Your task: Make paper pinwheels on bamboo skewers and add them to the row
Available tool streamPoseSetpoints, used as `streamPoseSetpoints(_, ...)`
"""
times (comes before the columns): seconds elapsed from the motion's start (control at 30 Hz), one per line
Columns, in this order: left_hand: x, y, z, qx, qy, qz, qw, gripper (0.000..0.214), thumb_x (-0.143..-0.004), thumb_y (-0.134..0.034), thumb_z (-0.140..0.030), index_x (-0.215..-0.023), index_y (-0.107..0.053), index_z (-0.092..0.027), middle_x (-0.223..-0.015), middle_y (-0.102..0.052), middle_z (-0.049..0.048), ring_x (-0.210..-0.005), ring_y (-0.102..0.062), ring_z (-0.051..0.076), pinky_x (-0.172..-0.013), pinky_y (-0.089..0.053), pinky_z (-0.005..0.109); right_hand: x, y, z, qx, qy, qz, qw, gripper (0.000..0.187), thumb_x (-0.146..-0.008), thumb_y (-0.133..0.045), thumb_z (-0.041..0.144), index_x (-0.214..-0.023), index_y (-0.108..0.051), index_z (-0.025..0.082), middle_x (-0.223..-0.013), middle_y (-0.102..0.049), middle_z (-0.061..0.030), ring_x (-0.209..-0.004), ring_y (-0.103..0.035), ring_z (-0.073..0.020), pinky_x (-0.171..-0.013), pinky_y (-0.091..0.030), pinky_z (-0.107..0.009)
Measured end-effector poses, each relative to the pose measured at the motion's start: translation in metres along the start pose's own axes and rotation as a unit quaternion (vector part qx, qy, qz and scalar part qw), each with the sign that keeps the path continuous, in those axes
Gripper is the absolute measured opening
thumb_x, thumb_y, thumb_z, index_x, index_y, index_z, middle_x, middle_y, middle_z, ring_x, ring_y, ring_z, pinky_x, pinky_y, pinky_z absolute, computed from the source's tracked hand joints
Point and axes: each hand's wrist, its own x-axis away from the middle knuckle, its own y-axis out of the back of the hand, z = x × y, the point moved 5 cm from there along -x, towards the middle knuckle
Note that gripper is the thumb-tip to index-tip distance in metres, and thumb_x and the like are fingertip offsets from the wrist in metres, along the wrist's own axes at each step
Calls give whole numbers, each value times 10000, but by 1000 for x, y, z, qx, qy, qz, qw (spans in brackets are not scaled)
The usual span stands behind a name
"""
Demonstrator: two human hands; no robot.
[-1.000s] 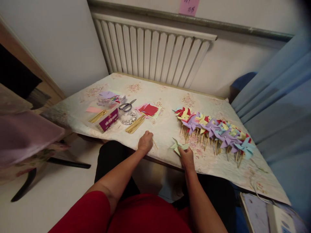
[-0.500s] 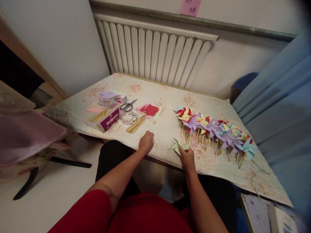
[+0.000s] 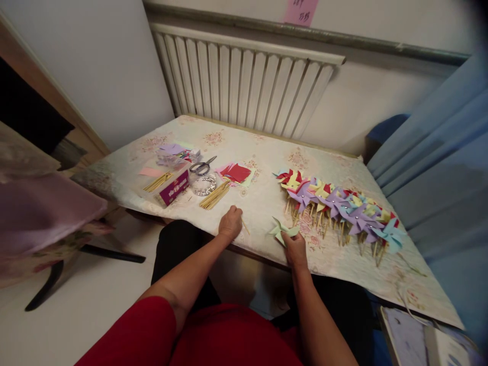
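Note:
My left hand (image 3: 230, 223) rests closed near the table's front edge, gripping a thin wooden stick (image 3: 245, 226) that pokes out to its right. My right hand (image 3: 294, 249) pinches a pale green paper pinwheel (image 3: 282, 231) lying flat on the flowered tablecloth (image 3: 263, 203). A long row of finished pinwheels (image 3: 339, 206) in red, yellow, purple and blue on sticks lies to the right of both hands.
At the back left lie scissors (image 3: 202, 165), a stack of coloured paper squares (image 3: 236, 173), a bundle of sticks (image 3: 214, 195), a small clear container of pins (image 3: 203, 184) and a purple box (image 3: 173, 187). A white radiator (image 3: 244, 81) stands behind; blue curtain (image 3: 438, 168) hangs at the right.
Both hands stay where they were with the stick and the green pinwheel; only the camera has shifted slightly.

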Motion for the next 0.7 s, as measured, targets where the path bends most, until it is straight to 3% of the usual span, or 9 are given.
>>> streamPoseSetpoints(0.7,1,3,-1,12,14,11,1000,267,-959,-373,-191,-1061,-618,-215,-1134,-544,96,-945,-583,204,-809,-457,330,-1,0,-3,-5,-2,9,1000,435,-699,-748,500,-949,-711,147,-906,-758,-65,-801,-664,-216,-746,-521,-333)
